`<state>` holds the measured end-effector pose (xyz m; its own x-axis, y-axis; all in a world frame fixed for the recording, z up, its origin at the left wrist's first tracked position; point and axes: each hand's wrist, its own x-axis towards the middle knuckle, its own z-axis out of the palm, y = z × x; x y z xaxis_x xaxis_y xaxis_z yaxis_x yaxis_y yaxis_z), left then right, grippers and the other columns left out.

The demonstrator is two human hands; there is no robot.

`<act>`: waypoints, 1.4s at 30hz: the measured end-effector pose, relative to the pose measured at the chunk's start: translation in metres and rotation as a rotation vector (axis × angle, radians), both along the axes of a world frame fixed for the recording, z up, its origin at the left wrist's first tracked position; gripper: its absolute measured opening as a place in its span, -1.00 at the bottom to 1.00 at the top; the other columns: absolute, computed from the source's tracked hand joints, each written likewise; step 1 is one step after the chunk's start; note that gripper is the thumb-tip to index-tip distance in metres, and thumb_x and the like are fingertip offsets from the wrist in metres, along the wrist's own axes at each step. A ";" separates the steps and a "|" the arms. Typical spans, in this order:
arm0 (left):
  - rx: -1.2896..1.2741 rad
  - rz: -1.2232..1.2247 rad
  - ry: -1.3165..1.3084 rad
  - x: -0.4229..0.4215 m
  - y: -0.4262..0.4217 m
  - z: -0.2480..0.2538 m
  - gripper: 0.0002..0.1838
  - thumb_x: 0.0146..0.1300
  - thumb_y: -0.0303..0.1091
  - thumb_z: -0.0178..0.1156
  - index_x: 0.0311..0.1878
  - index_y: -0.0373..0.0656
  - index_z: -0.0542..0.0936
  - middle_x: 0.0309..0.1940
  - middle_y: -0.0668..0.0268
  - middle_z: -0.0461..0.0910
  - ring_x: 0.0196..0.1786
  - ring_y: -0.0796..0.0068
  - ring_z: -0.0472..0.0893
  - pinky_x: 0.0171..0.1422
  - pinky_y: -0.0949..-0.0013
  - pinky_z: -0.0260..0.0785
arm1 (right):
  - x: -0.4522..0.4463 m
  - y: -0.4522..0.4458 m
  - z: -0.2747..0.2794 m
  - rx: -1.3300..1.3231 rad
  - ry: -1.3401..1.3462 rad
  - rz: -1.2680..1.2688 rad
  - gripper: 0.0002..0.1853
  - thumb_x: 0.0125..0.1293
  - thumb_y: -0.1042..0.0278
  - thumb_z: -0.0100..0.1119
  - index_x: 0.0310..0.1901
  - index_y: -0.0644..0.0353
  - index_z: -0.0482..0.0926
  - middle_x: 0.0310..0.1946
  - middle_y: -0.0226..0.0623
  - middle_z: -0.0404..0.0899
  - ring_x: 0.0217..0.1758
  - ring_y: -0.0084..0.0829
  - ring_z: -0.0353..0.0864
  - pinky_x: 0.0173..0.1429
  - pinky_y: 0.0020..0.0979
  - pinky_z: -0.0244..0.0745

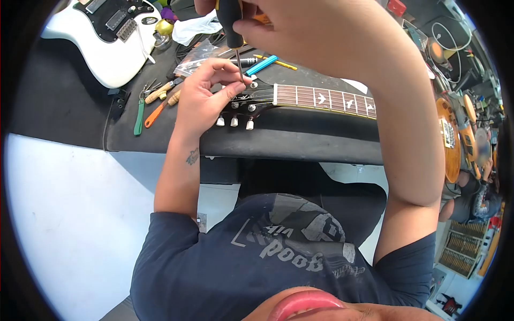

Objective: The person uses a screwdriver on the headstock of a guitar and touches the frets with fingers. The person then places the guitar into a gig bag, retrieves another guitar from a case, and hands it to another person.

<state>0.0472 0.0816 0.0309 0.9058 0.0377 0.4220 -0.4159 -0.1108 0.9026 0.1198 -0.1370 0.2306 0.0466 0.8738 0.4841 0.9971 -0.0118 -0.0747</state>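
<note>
The round-handled, metal-shafted screwdriver [231, 25] is gripped by the right hand [270, 27] above the dark headstock [243, 102]; the left hand [205, 90] is curled beside the shaft tip, its grip indeterminable.

The readable lettering is on the dark T-shirt [209, 267] in the lower middle of the frame. Its grey chest print carries the word "good" [292, 258] in large, rounded lowercase letters, turned upside down as the camera sees it. Just above that in the frame, in smaller lettering and also upside down, stands what looks like "vib" [279, 231]; whether the word runs on is unclear. A fainter line of slanted script [348, 267], right of "good" in the frame, is too small and blurred to read.
</note>
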 end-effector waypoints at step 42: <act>0.073 -0.032 -0.023 -0.001 -0.006 -0.017 -0.85 0.55 -0.46 0.34 0.07 -0.31 0.72 -0.10 0.22 0.81 0.01 0.49 0.78 0.15 0.36 0.62 | 0.002 0.016 0.003 -0.192 -0.040 -0.141 -0.65 0.38 0.44 0.34 0.18 0.29 0.71 -0.02 -0.05 0.81 0.04 -0.13 0.83 0.13 -0.20 0.73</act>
